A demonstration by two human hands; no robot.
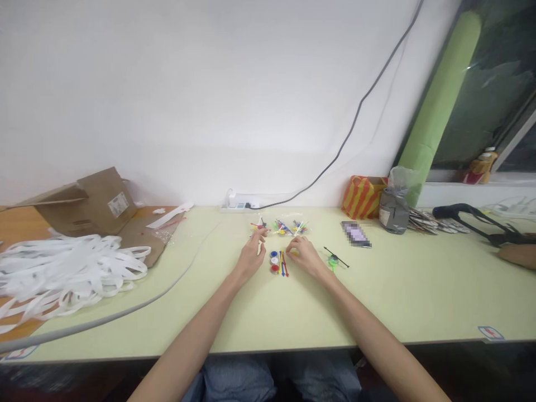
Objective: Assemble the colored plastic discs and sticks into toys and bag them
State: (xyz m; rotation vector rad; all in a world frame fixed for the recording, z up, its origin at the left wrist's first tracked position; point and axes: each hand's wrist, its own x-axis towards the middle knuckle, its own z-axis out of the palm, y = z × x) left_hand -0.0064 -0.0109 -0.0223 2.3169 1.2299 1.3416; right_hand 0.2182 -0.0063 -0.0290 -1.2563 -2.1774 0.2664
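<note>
My left hand (252, 252) reaches over the leftmost bundle of small coloured plastic parts (258, 224), thumb apart from the fingers; nothing shows in its grip. My right hand (304, 252) has its fingers curled together beside the upper ends of the arrow-shaped pieces; whether they pinch a part is hidden. Between the hands stand a blue disc (273, 254), a white disc (274, 261) and a red disc (274, 268) in a column. Alongside lie a yellow arrow (280, 265), a blue arrow (283, 273) and a red arrow (286, 271).
Clear bags of mixed parts (288, 226) lie behind the hands. A black arrow (341, 261) crosses a green disc (333, 260) at right, near a phone (355, 234). White strapping (75, 273), a cardboard box (87, 204) and a grey cable (138, 306) occupy the left.
</note>
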